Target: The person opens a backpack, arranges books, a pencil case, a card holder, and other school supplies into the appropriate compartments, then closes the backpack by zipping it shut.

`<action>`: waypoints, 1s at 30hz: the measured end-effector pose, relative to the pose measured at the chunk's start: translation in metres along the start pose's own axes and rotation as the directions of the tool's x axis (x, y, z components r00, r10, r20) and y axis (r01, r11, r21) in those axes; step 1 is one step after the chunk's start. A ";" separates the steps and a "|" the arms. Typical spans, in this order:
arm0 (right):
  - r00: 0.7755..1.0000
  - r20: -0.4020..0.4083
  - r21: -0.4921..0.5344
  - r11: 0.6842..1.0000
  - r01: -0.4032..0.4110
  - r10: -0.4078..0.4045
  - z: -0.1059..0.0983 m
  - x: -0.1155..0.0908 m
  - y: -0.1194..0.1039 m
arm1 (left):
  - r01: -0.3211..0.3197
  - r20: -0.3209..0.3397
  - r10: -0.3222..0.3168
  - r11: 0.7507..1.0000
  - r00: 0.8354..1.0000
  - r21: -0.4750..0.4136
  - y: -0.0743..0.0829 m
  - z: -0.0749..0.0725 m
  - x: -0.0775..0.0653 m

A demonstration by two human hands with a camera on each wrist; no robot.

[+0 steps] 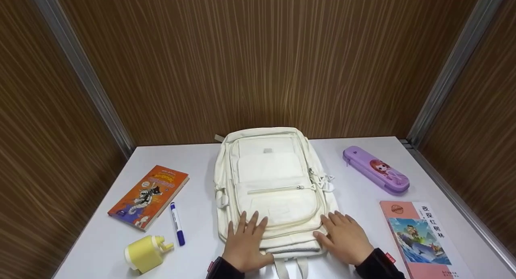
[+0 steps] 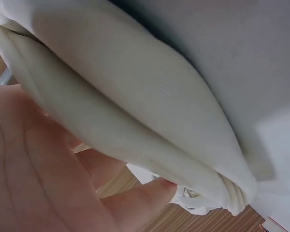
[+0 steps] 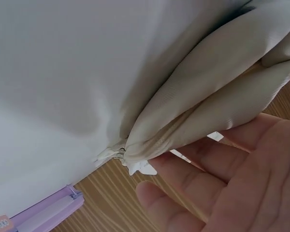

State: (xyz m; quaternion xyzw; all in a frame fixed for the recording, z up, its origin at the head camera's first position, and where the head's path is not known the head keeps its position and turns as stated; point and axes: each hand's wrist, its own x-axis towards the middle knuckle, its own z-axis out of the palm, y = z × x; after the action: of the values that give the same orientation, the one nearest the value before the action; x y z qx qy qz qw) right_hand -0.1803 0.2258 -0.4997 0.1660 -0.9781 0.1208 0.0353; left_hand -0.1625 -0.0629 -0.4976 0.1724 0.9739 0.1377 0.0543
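Observation:
A cream backpack lies front side up in the middle of the white table, its straps trailing toward the near edge. My left hand rests on its lower left part with fingers spread. On the lower right corner lies my right hand, its fingers extended over the fabric. Seen from the left wrist, the palm is against the bag's folded bottom side. In the right wrist view the fingers touch the bag's bottom edge without curling round it.
To the left are an orange book, a blue-and-white marker and a yellow bottle-like object with a spout. A purple pencil case and a pink-and-white book lie on the right. Wood-patterned panels enclose the table.

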 end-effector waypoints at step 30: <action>0.998 0.052 -0.059 0.998 -0.031 0.034 -0.014 0.105 0.041 | -0.107 -0.119 0.144 0.955 0.982 0.275 0.066 0.029 0.023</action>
State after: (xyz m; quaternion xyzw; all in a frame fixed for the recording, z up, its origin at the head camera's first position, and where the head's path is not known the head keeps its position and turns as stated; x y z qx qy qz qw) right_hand -0.2927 0.2334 -0.4842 0.1521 -0.9843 0.0885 0.0122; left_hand -0.1588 0.0118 -0.5075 0.2299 0.9719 0.0198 -0.0458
